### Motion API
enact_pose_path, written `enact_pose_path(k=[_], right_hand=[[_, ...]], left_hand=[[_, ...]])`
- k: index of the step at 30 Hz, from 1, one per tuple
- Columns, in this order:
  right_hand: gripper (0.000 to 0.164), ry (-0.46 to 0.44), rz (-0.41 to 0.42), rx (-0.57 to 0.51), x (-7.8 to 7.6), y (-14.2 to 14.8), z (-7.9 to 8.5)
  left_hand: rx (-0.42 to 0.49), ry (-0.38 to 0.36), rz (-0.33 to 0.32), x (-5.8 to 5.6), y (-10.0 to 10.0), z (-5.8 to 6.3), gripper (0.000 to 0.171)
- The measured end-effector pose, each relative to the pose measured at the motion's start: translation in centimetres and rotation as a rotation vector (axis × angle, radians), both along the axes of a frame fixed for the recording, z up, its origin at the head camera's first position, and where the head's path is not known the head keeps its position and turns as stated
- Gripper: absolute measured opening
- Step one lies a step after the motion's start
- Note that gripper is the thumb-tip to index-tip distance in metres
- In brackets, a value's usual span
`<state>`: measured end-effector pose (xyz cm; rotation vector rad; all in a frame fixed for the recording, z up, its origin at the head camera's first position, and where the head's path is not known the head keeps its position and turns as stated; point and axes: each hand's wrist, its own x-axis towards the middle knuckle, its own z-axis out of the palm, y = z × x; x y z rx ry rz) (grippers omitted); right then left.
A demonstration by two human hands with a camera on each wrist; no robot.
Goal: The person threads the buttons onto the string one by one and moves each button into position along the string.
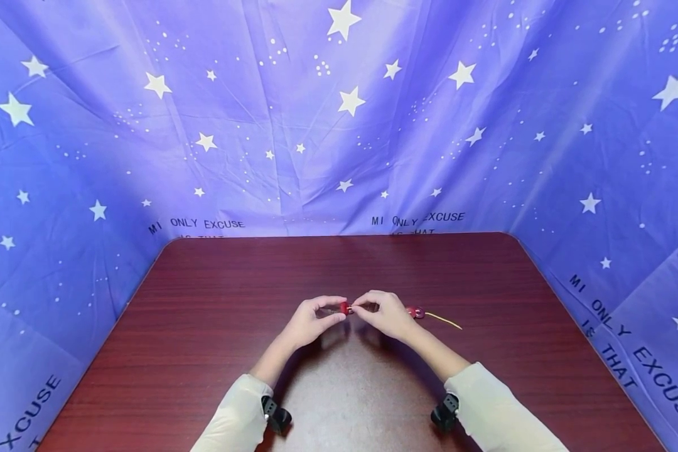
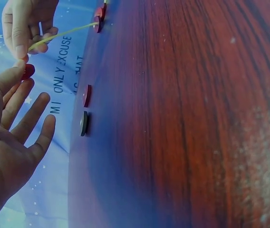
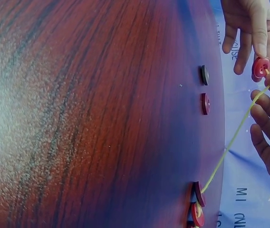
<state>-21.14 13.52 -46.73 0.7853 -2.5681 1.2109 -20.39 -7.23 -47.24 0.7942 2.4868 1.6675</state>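
My left hand (image 1: 312, 321) pinches a red button (image 3: 262, 67) between thumb and forefinger, its other fingers spread. Close against it, my right hand (image 1: 388, 314) pinches a yellow string (image 3: 237, 128) right at the button's holes; a short bit of string shows at the button's face. From the right fingers the string slopes down to several red buttons (image 3: 197, 213) threaded on it, which rest on the table. Beyond these, a loose yellow tail lies to the right of my right hand in the head view. How far the string passes through the held button is hidden by fingertips.
On the dark red wooden table (image 1: 175, 351) a loose red button (image 2: 87, 96) and a dark button (image 2: 83, 123) lie side by side. A blue curtain (image 1: 294, 125) with white stars and lettering hangs behind the table and along both sides.
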Motion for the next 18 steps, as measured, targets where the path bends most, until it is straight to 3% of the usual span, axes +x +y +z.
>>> enact_pose_path(k=[4,18], right_hand=[[0.003,0.004,-0.002,-0.003,0.0,0.0,-0.1],[0.003,-0.029,-0.007,-0.004,0.2,-0.1,-0.1]], left_hand=[[0.016,-0.011,0.008,-0.7,0.0,-1.4,0.034],[0.019,-0.004,0.016,-0.7,0.1,-1.4,0.031]])
